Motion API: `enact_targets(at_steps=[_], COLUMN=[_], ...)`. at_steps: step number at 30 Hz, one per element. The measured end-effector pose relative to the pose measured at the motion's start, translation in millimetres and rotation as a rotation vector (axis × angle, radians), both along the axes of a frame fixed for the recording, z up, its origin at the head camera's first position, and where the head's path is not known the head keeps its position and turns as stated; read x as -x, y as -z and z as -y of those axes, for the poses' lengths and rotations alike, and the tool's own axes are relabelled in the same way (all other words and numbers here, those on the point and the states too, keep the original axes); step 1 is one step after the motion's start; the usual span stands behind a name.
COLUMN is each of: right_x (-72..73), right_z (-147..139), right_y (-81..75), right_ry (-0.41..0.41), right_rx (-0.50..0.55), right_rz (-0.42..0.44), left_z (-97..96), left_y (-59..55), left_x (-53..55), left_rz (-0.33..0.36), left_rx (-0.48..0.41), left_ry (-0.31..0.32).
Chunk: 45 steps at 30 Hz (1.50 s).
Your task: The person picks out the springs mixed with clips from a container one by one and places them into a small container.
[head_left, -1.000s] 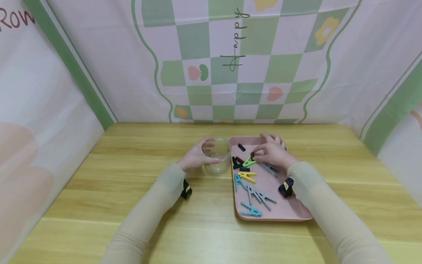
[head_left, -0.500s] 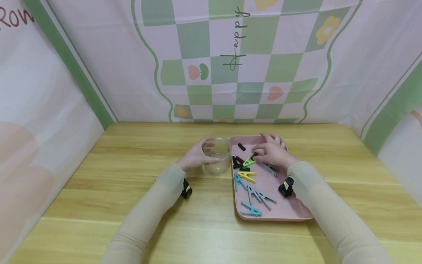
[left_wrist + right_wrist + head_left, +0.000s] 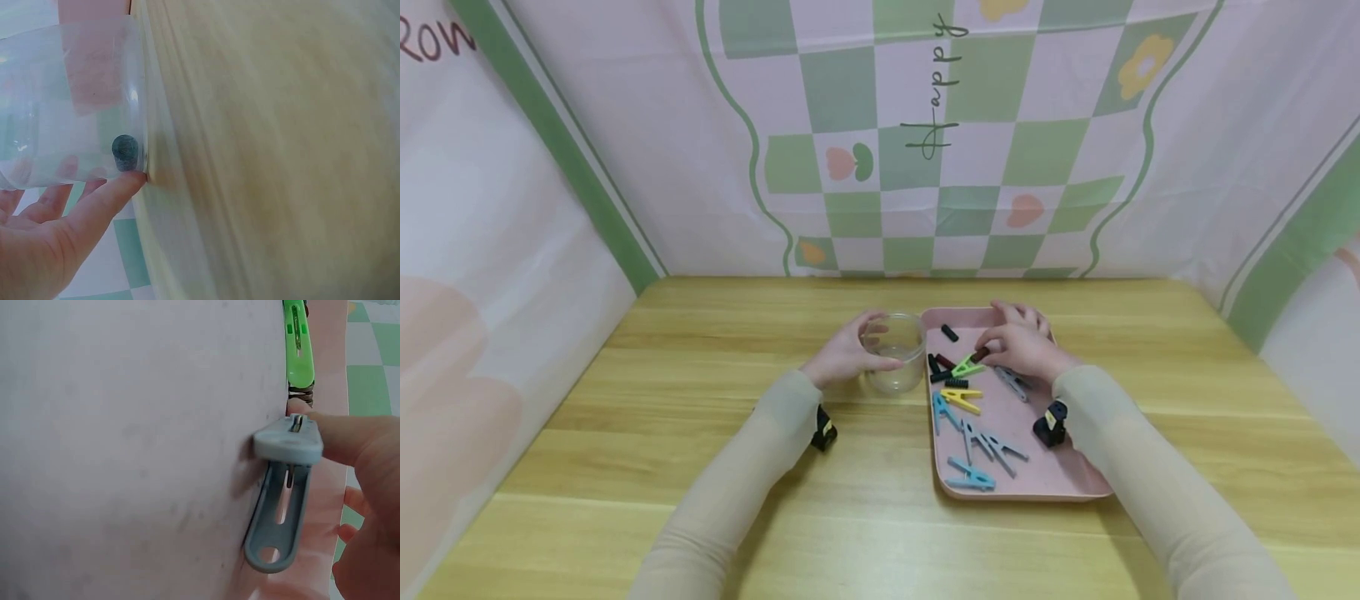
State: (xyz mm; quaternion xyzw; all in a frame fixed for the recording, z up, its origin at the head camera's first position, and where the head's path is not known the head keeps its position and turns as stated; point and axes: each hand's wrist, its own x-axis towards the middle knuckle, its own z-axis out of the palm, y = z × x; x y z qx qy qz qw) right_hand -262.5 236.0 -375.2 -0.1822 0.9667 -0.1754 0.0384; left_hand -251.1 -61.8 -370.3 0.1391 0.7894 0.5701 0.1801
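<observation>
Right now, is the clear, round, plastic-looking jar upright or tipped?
Upright. The jar has its round mouth facing up in the head view, base toward the pale wooden tabletop.

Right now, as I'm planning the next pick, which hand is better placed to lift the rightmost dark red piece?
The right, I'd judge: the right hand is over the pink tray, its fingertips at the dark red piece. The left hand is outside the tray, holding the clear jar.
</observation>
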Motion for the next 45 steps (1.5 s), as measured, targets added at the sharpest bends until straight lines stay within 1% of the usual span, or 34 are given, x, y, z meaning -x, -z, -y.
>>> enact_targets(at_steps=[11, 16, 23, 33, 39, 45], right_x=[-1.0, -0.4, 1.5, 1.5, -0.2, -0.5], right_z=[-0.2, -0.8, -1.3, -0.2, 1.0, 1.3], right_y=[-0.8, -0.6, -0.8, -2.0, -4.3, -4.9], right_ry=[0.001, 0.016, 0.015, 0.037, 0.04, 0.044], right_rx=[0.002, 0.019, 0.048, 0.061, 0.081, 0.124], right_rz=[-0.006, -0.002, 0.001, -0.011, 0.004, 0.026], left_z=[-0.4, -0.5, -0.2, -0.1, 0.5, 0.6], left_y=[-0.1, -0.3, 0.0, -0.9, 1.6, 0.5], left_x=[-0.4, -0.6, 0.3, 0.7, 2.1, 1.5], left_rz=[0.005, 0.005, 0.0, -0.007, -0.009, -0.009], left_rx=[-0.003, -0.004, 0.001, 0.013, 0.013, 0.025], left_ry=[0.003, 0.003, -0.001, 0.001, 0.004, 0.0])
